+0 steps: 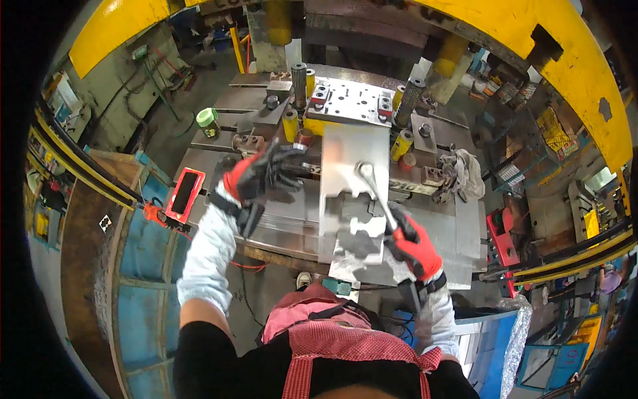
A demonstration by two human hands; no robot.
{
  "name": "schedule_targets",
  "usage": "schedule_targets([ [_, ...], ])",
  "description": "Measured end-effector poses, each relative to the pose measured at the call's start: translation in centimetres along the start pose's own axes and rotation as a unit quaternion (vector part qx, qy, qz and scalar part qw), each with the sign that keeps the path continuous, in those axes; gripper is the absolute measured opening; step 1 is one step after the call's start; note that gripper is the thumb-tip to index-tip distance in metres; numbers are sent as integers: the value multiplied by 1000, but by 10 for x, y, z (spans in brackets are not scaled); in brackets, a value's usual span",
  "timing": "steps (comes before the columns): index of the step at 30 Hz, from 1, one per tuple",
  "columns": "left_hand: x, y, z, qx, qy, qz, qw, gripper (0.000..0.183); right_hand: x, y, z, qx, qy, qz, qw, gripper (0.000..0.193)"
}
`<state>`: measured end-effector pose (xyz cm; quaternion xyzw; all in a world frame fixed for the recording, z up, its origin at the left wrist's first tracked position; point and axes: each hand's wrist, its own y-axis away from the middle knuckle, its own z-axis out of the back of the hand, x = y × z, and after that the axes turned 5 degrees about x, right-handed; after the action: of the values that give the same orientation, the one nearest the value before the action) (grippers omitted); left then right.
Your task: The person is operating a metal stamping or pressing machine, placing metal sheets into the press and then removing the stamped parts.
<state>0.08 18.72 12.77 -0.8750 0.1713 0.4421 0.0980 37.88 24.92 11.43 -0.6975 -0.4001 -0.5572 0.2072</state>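
My right hand (413, 245), in a red and black glove, is closed round the handle of a long silver tool with a round head (375, 189). The tool slants up and left over a shiny metal sheet (352, 143). Below its head, the sheet has irregular cut-out shapes down to its near end. My left hand (269, 174), gloved the same way, is raised left of the sheet with its fingers spread and nothing in it. Behind the sheet's far end lies a die plate with holes (352, 100).
Yellow posts (290, 125) and dark guide pillars (299, 85) flank the die. On the left are a green-lidded jar (207, 122) and a red-framed phone-like device (184, 193). A grey rag (460, 174) lies at the right. The yellow press frame (585, 80) arches overhead.
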Motion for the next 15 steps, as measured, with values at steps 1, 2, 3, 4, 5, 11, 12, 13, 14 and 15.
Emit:
schedule_targets([
  [1, 15, 6, 3, -19, 87, 11, 996, 52, 5, -20, 6, -4, -17, 37, 999, 46],
  [2, 39, 8, 8, -39, 103, 13, 994, 55, 7, -43, 13, -7, -34, 73, 997, 40],
  [3, 69, 8, 19, -48, 146, 10, 988, 54, 13, -66, 28, -6, -21, 52, 998, 36],
  [4, 92, 5, 27, -56, 190, 7, 980, 53, 21, -88, 41, -5, -7, 28, 1000, 33],
  [5, 95, -17, 3, -43, 127, 15, 991, 53, 30, -107, 45, -2, 16, 39, 999, 32],
  [11, 106, -110, -25, -44, 222, -117, 967, 46, 39, -193, 90, 110, 536, 412, 729, 28],
  [12, 102, -115, -24, -78, 212, -123, 966, 46, 43, -195, 80, 103, 428, 313, 842, 27],
  [13, 97, -114, -21, -116, 203, -132, 963, 46, 47, -198, 64, 97, 304, 201, 926, 26],
  [14, 94, -112, -18, -154, 193, -139, 959, 46, 49, -201, 52, 87, 172, 79, 978, 25],
  [15, 94, -119, -22, -138, 217, -139, 956, 45, 45, -203, 71, 77, 225, 76, 968, 23],
])
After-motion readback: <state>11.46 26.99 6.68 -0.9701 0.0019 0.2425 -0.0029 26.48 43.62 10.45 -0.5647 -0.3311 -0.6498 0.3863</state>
